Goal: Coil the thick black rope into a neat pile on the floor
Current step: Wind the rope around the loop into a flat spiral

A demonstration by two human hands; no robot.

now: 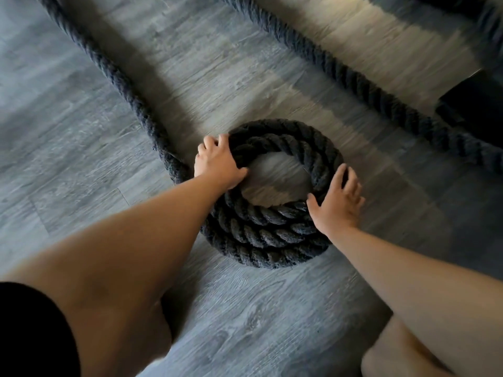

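1. Two bare hands down on one pile: thick black rope (272, 232) wound into a round coil of several stacked turns, flat on the grey wood-grain floor (81, 137), with bare boards showing in the hollow centre.
2. Left hand (217, 161) on the coil's left rim, arm stretched long and nearly straight from a black sleeve (30, 330). Fingers curled over the outer side of the top turn, thumb hooked down inside the ring. Grip clenched round the rope.
3. Right hand (336, 202) on the coil's right rim, nearer the body than the left, forearm angled in from the right side. Palm down, fingers spread and nearly straight across the top turn, thumb splayed toward the hollow. Grip released, only pressing on the rope, nothing pinched.
4. Loose strand (117, 80) leaving the coil just beside the left hand and running over the floor toward its far left, touching the boards along its length.
5. Second strand (353, 77) well apart beyond the coil, slanting across the far right of the floor and passing beside a dark object (473, 110) too blurred to name.
6. Bare leg (402, 352) close to the body on the right side, beneath the right forearm.
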